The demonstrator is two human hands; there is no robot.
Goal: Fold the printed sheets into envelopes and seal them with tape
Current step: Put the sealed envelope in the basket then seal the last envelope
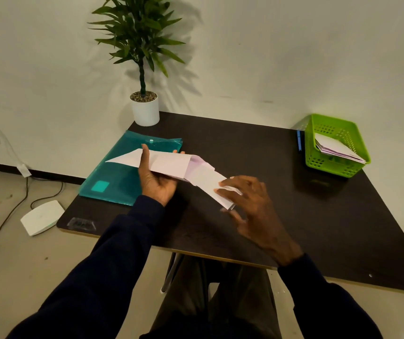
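A partly folded white printed sheet point(171, 165) is held above the dark table point(318, 216), with a pointed flap sticking out to the left. My left hand point(155, 177) grips its middle from below, thumb on top and fingertips showing past the far edge. My right hand point(247, 201) pinches the sheet's right end, which bends down toward the table, and its other fingers are spread. A strip of clear tape point(81, 224) is stuck at the table's front left corner.
A teal plastic folder point(115, 182) lies at the table's left under the sheet. A green basket point(335, 145) with folded envelopes stands at the back right, a blue pen point(299, 140) beside it. A potted plant point(145, 108) stands at the back left. Cables and a white device point(41, 217) lie on the floor.
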